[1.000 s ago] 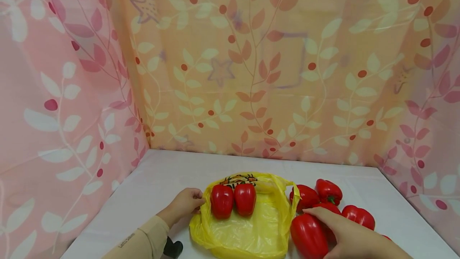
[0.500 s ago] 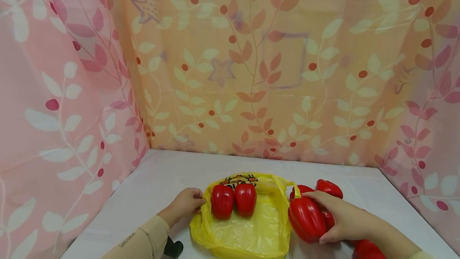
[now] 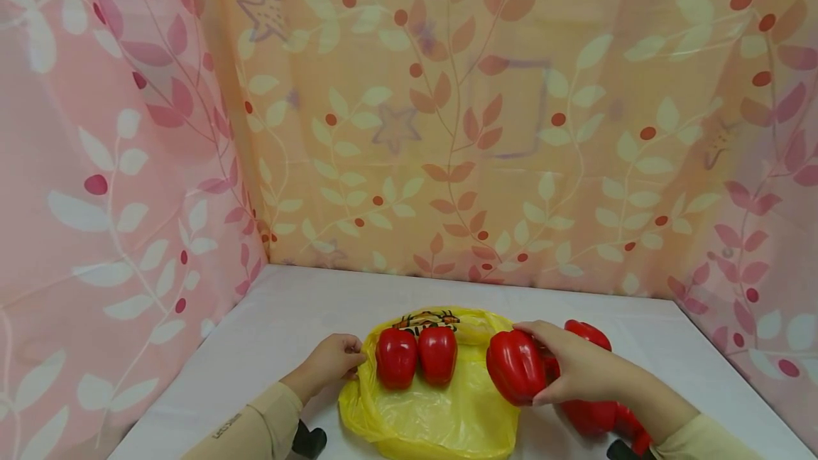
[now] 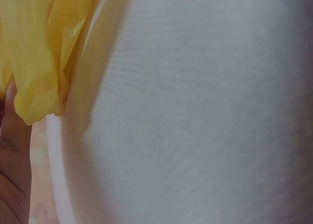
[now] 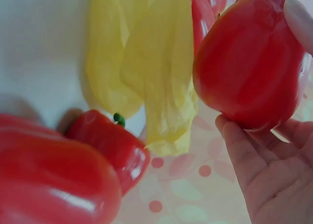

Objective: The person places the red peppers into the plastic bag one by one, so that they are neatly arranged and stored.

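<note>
At bottom centre gapes a yellow plastic bag (image 3: 441,421); right of centre the right hand (image 3: 578,368) grips a red bell pepper (image 3: 514,368) at the bag's rim; the left hand (image 3: 327,364) pinches the left edge. Filling seems underway, next needing the pepper lowered in.

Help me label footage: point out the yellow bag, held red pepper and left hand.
Yellow bag (image 3: 456,392), head view: bare inside.
Held red pepper (image 5: 249,67), right wrist view: mid-side.
Left hand (image 3: 327,365), head view: middle of hand.
</note>
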Motion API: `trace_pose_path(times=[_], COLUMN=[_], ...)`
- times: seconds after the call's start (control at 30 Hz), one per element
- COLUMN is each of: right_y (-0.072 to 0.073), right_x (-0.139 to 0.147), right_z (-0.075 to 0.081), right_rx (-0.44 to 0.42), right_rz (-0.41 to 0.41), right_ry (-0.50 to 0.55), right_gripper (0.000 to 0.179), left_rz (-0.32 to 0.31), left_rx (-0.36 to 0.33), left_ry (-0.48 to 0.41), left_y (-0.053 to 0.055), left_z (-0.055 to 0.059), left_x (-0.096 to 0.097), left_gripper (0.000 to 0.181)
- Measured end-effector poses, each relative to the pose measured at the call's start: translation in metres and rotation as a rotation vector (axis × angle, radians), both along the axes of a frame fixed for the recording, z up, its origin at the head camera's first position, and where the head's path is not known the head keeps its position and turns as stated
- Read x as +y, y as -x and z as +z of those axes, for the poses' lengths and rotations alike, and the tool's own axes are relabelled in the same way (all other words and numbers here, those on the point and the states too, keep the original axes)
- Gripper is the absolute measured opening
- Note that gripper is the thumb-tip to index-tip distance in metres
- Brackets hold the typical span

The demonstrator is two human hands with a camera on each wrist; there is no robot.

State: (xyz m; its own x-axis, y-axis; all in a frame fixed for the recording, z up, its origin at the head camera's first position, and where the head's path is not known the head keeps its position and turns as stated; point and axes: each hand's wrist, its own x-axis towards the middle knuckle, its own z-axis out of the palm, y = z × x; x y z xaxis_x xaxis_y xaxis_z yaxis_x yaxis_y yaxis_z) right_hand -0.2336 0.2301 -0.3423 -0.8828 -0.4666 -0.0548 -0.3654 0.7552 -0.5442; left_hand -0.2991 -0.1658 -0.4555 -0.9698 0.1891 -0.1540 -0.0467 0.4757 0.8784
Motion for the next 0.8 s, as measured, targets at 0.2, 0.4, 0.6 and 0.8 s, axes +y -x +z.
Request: trace_pose_path(times=[0.2, 0.4, 0.6, 0.8], right_y=[0.010, 0.020, 0.027, 0.033], right_x=[-0.017, -0.035, -0.049, -0.054], right_z=[0.000, -0.004, -0.006, -0.008], right_rx=[0.000, 0.062, 0.086, 0.081], right_rz=[-0.026, -0.071, -0.123, -0.132], right_ry=[-0.001, -0.051, -0.087, -0.115], right_gripper=[0.103, 0.101, 0.100, 0.101], left_rz=[-0.003, -0.002, 0.002, -0.004], left_rx=[0.006, 0.005, 0.006, 0.007], left_ry=[-0.003, 0.006, 0.020, 0.009], left_y=[0.000, -0.001, -0.001, 0.000], left_z=[-0.001, 0.000, -0.001, -0.001], left_x=[0.000, 0.000, 0.000, 0.001], left_gripper=[0.008, 0.008, 0.009, 0.008])
